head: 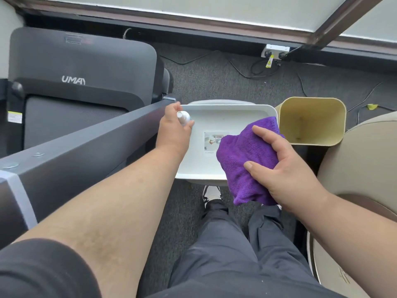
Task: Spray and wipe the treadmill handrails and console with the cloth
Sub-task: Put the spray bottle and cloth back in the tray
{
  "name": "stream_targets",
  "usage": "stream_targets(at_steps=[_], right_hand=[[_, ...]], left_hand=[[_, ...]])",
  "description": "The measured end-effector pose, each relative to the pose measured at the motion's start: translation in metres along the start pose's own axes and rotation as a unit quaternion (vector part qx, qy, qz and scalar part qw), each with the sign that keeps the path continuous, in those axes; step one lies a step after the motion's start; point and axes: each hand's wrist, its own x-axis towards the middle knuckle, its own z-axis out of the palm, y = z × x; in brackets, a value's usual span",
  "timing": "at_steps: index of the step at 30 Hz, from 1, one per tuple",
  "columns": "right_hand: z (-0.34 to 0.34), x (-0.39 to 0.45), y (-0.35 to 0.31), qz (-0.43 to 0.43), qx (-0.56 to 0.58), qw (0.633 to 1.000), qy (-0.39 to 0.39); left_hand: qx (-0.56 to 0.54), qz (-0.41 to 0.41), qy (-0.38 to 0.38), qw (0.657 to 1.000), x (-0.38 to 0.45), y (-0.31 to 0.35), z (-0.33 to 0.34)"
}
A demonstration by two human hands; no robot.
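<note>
Short black sleeve [43, 269] on left arm. Right arm bare, no sleeve seen. Dark grey trousers [232, 254] on legs. Black-and-white shoe [211, 195] on foot.

i see dark grey carpet [214, 82] with black cables [247, 69] trailing to a white wall socket [276, 51]. a window [193, 7] with a brown frame runs along the top. a beige bin [311, 121] stands beside a tan chair [361, 160].

My left hand [175, 127] sits mid-frame at the end of a bare, outstretched forearm, fingers curled around a small white bottle [183, 117]. My right hand [277, 166], right of centre, grips a purple cloth [240, 160], thumb on top.
</note>
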Motion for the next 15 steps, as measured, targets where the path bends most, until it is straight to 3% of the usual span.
stream_targets(at_steps=[3,5,7,8,10,12,15], right_hand=[[-0.008,-0.006,-0.015,0.004,0.03,0.999,0.012],[-0.018,-0.013,-0.026,0.009,0.071,0.997,0.024],[-0.033,-0.022,-0.037,0.009,0.124,0.991,0.04],[-0.041,-0.026,-0.042,0.01,0.149,0.988,0.049],[-0.06,-0.037,-0.051,0.02,0.199,0.978,0.065],[-0.082,-0.051,-0.056,0.036,0.245,0.966,0.074],[-0.118,-0.073,-0.052,0.063,0.302,0.947,0.093]], left_hand=[[-0.018,-0.018,0.055,0.998,-0.029,0.018,-0.014],[-0.027,0.026,0.063,0.997,-0.064,0.04,-0.02],[-0.131,0.03,-0.038,0.99,-0.106,0.072,-0.021],[-0.199,-0.01,-0.108,0.974,-0.126,0.093,-0.021],[-0.324,-0.096,-0.226,0.913,-0.156,0.13,-0.016],[-0.385,-0.123,-0.277,0.872,-0.171,0.158,-0.007],[-0.36,-0.077,-0.29,0.883,-0.178,0.204,-0.002]])
